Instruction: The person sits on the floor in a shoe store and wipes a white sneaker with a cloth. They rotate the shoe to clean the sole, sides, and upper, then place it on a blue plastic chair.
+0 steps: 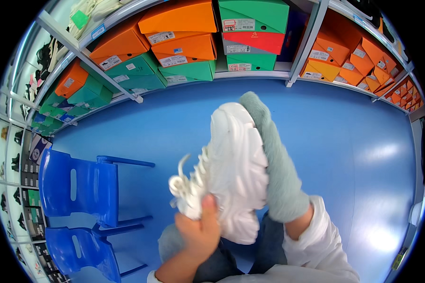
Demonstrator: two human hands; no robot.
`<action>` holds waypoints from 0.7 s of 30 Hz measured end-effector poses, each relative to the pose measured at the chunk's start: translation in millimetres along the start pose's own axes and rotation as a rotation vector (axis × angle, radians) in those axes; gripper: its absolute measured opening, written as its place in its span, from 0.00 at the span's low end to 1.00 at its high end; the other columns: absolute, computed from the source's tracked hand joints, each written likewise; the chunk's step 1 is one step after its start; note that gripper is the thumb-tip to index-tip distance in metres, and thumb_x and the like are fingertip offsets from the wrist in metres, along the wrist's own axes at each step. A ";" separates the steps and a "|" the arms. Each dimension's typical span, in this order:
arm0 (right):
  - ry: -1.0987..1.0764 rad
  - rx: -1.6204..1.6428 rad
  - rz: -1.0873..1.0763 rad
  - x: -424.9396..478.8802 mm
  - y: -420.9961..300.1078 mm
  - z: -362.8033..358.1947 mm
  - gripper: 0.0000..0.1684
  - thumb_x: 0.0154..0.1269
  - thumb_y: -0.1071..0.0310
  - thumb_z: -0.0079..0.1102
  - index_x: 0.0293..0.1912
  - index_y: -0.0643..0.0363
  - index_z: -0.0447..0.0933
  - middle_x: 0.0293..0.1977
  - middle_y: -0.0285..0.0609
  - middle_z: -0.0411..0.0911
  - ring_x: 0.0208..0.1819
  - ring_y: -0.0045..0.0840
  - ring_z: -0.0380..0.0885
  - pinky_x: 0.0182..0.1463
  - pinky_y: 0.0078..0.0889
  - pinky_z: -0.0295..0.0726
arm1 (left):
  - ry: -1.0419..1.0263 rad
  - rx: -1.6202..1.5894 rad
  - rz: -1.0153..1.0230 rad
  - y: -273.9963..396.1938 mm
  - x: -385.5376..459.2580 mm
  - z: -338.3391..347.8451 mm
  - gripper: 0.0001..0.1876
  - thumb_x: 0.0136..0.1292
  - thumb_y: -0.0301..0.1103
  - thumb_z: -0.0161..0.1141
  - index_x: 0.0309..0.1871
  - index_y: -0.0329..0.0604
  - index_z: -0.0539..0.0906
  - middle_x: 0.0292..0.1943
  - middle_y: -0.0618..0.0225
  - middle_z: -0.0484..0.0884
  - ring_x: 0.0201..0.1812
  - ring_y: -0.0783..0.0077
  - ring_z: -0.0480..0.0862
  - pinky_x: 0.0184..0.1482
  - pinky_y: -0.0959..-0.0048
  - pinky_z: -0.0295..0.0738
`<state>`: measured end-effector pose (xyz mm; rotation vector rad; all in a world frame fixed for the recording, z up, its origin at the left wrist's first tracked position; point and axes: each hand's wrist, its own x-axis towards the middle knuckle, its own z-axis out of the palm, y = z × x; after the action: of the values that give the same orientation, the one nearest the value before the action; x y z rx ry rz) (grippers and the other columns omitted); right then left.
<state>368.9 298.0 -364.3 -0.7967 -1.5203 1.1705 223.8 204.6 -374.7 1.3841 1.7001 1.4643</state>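
A white chunky sneaker (233, 169) is held up over my lap, tilted so its thick ridged sole faces right. My left hand (200, 226) grips it near the heel and collar, thumb on the side by the sole. Off-white laces (189, 180) hang loose in loops on the left. A fuzzy pale-green sock or mitt (279, 169) covers my right hand to the wrist, so its fingers are hidden. The covered hand lies alongside the sole and appears to touch its edge. Slight blur softens the shoe and the left hand.
Blue plastic chairs (79, 187) stand at the left on a shiny blue floor (340, 141). Shelving along the far side holds orange shoe boxes (184, 46) and green shoe boxes (253, 16) with printed labels. Shoes on display (49, 53) line the left racks. My jeans-clad knees are below.
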 end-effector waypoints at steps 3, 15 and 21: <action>-0.019 -0.409 0.022 -7.8 -8.0 18.2 0.43 0.59 0.69 0.58 0.70 0.68 0.48 0.69 0.48 0.53 0.69 0.33 0.56 0.71 0.33 0.54 | 0.102 -0.237 -0.322 -7.3 30.4 -2.0 0.13 0.68 0.29 0.58 0.48 0.27 0.79 0.39 0.59 0.84 0.39 0.76 0.81 0.39 0.76 0.74; -0.013 -0.442 0.027 -4.3 -18.7 16.7 0.38 0.52 0.74 0.58 0.63 0.66 0.56 0.59 0.46 0.60 0.59 0.30 0.61 0.62 0.30 0.60 | 0.048 -0.193 -0.314 -2.6 30.6 -11.4 0.15 0.70 0.32 0.56 0.52 0.28 0.79 0.42 0.66 0.84 0.39 0.78 0.80 0.42 0.79 0.72; -0.007 -0.365 -0.003 14.2 -10.3 1.5 0.36 0.49 0.76 0.58 0.59 0.66 0.60 0.55 0.45 0.63 0.54 0.28 0.64 0.57 0.29 0.63 | -0.194 -0.118 -0.002 -8.5 1.8 -14.5 0.12 0.66 0.28 0.58 0.48 0.28 0.80 0.36 0.61 0.85 0.36 0.78 0.81 0.39 0.77 0.74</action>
<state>364.5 307.3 -350.1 -1.0310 -1.7666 0.9038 207.6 200.9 -377.8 1.4102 1.4712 1.3583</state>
